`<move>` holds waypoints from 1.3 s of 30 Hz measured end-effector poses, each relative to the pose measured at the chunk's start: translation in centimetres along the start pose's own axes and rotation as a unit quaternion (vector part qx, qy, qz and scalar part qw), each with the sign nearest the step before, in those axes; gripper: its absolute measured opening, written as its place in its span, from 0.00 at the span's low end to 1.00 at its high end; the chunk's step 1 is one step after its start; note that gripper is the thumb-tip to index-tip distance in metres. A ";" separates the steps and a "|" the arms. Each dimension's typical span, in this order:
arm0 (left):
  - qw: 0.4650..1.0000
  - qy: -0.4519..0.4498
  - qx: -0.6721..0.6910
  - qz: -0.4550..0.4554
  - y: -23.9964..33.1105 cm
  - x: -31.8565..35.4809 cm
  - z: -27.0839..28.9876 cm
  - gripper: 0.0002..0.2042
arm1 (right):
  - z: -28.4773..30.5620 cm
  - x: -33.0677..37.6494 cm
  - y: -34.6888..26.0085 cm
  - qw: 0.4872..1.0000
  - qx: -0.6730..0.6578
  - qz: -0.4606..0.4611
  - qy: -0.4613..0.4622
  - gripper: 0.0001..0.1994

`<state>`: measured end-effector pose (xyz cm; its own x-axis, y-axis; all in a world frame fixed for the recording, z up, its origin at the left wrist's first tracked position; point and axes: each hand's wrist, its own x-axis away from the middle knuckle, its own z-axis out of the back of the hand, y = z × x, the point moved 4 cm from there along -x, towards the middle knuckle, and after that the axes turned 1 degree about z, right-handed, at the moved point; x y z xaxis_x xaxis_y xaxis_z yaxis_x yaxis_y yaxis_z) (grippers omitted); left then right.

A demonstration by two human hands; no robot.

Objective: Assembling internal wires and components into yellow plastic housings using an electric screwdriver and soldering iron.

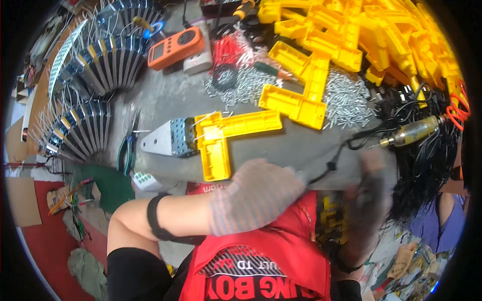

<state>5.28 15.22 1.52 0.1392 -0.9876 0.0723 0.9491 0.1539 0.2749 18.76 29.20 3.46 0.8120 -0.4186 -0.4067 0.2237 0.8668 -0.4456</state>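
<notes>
My left hand [261,193], in a grey striped glove, reaches across in front of my red apron. Its fingers are closed round a black power cable [329,166], which runs up toward the cable pile at the right. My right hand [371,185], also gloved, is smeared by motion near the bench's front edge, so its fingers cannot be made out. Left of the cable lies an open yellow pistol-shaped housing half [216,158], with a pointed metal plate [158,140] and a blue perforated block [182,136] at its end. Another open yellow housing half [296,106] lies behind it.
Yellow housings [341,35] heap at the back right, beside loose screws [346,98] and black cables [427,165]. An electric screwdriver [414,131] lies at the right. Pliers [128,145], an orange meter [175,48] and rows of metal plates with wires [80,128] are at the left.
</notes>
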 end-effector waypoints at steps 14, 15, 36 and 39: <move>0.998 0.056 0.008 -0.017 -4.5 3.7 5.8 0.10 | -5.3 -3.3 -5.1 0.947 -0.227 0.006 -0.229 0.07; 0.996 0.062 0.064 -0.005 -6.0 4.2 6.5 0.13 | -5.7 -3.1 -4.3 0.928 -0.280 -0.040 -0.241 0.07; 0.964 0.222 0.010 0.146 -18.7 -5.1 5.6 0.08 | -9.7 -6.1 -5.8 0.759 -0.549 -0.325 -0.130 0.03; 0.965 0.236 0.056 0.100 -18.2 -3.8 6.0 0.08 | -10.2 -7.2 -6.4 0.799 -0.520 -0.271 -0.133 0.03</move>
<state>-14.25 16.37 1.98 0.4553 -0.8377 -0.3017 0.8567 0.3200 0.4046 6.02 23.91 1.06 0.8649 -0.4637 0.1922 0.1237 -0.1742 -0.9769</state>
